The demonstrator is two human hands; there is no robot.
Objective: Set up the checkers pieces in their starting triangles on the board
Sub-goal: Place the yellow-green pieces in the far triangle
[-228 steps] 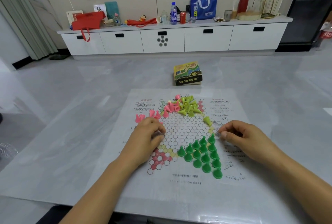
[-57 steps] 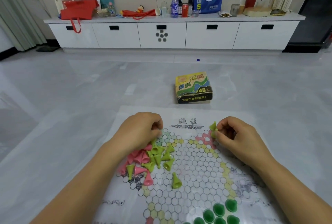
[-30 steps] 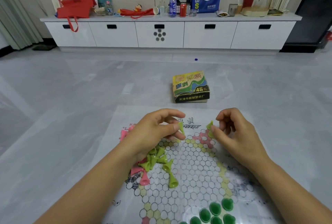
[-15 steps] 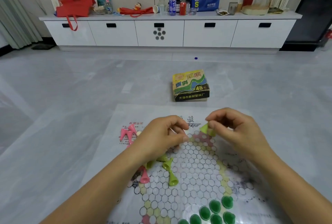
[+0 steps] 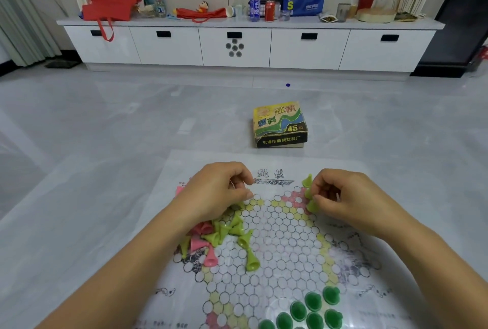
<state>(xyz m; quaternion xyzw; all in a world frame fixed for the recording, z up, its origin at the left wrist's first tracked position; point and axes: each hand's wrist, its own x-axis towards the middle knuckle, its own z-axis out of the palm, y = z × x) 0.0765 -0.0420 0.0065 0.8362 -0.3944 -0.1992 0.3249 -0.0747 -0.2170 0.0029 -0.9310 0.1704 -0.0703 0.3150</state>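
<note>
The paper checkers board [image 5: 280, 239] lies flat in front of me. My right hand [image 5: 346, 196] pinches light-green pieces [image 5: 309, 194] at the far pink triangle, and one light-green cone [image 5: 307, 180] stands at the tip. My left hand [image 5: 216, 194] hovers over the far left of the board with curled fingers, thumb and forefinger together; what they hold is hidden. A loose pile of light-green and pink pieces [image 5: 221, 232] lies below that hand, with one pink cone [image 5: 211, 260] and one light-green cone [image 5: 252, 261] lying apart. Dark green pieces [image 5: 313, 310] stand in the near triangle.
The game's cardboard box [image 5: 280, 125] sits beyond the board. A small blue cap [image 5: 287, 85] lies on the grey floor. A long white cabinet [image 5: 250, 47] with bags and bottles lines the far wall.
My right hand has shifted right and lowered light-green pieces onto the far triangle. My left hand has closed its fingers and dropped toward the board; the piece it held a second ago is hidden.
</note>
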